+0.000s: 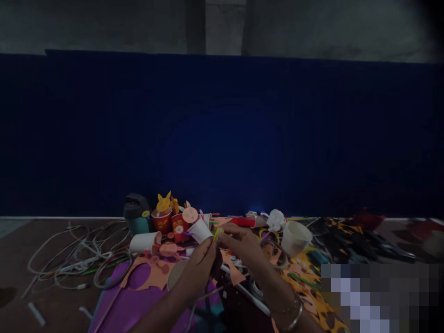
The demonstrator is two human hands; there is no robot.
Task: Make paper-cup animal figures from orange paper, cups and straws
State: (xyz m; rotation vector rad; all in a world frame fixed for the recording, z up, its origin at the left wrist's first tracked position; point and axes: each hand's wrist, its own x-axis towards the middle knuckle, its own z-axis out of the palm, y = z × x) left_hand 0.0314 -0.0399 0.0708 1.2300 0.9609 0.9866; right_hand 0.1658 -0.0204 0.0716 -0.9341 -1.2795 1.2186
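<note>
At the middle of the table my left hand (200, 261) and my right hand (244, 245) meet, fingers bent together. Between their fingertips is a small yellow piece (217, 234), perhaps paper; its exact kind is too small to make out. Both hands appear to pinch it. Just behind them a white paper cup (200, 230) leans over. Left of the left hand, a pink face cutout (190, 214) and a yellow eared face cutout (163, 202) stand at red paper cups (162, 223). A bangle circles my right wrist.
Looped white cables (74, 261) spread over the left side. Orange paper with a round hole (147, 273) lies on a purple sheet (121, 307). A white cup (296, 238) and crumpled white paper (276, 220) stand right. A blue partition (222, 138) closes the back.
</note>
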